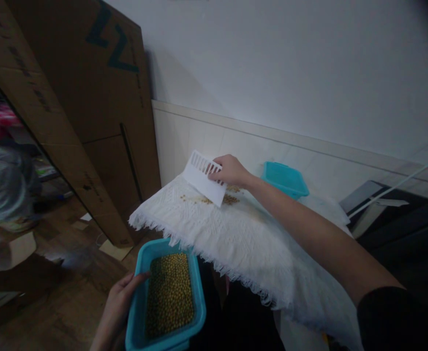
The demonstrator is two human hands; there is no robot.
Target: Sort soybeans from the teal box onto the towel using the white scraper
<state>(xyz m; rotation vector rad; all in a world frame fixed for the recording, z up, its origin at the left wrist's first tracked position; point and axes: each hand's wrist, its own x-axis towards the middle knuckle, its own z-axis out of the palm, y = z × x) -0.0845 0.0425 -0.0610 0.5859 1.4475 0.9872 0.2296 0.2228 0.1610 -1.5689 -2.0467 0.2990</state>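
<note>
My left hand (119, 297) grips the left rim of a turquoise plastic container (199, 297), its thumb over the edge. Yellowish beans (170, 292) fill much of that container, which sits below the fringed edge of a white tablecloth (243, 239). Closed around the slotted edge of a flat white plastic scraper (204, 184) is my right hand (231, 170). The scraper stands tilted on the cloth, its lower edge among loose beans (231, 199). Some of these beans lie behind it and are partly hidden by my hand and forearm.
A second turquoise container (285, 179) stands at the back of the table near the wall (290, 73). Tall cardboard boxes (100, 107) rise on the left. Dark equipment (411, 229) with a pale cable is at the right. Another person's leg (7, 185) shows at far left.
</note>
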